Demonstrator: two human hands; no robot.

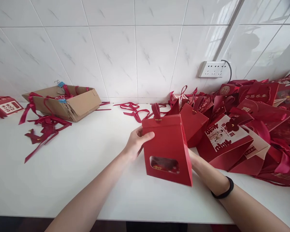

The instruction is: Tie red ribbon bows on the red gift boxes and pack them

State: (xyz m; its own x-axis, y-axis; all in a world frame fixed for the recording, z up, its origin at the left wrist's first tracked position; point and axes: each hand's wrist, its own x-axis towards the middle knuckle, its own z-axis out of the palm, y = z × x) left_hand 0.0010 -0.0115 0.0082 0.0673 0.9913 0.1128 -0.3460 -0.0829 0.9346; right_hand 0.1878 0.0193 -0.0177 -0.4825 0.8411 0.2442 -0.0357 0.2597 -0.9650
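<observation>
A red gift box point(165, 141) with a small window low on its front is held up over the white table, slightly tilted. A ribbon loop point(156, 111) stands at its top. My left hand point(138, 141) grips the box's left side, thumb on the front face and fingers behind. My right hand reaches behind the box's right side; only the wrist point(194, 159) shows, with a black band point(224, 190) further down the arm. The right fingers are hidden by the box, so their hold cannot be made out. Something red and gold shows through the window.
On the right lies a pile of red gift boxes point(226, 138) with ribbons. A cardboard box point(84, 103) with clips and ribbons stands at the left, loose ribbons point(47, 127) before it. More ribbon point(135, 111) lies by the tiled wall. A power strip point(212, 69) is on the wall.
</observation>
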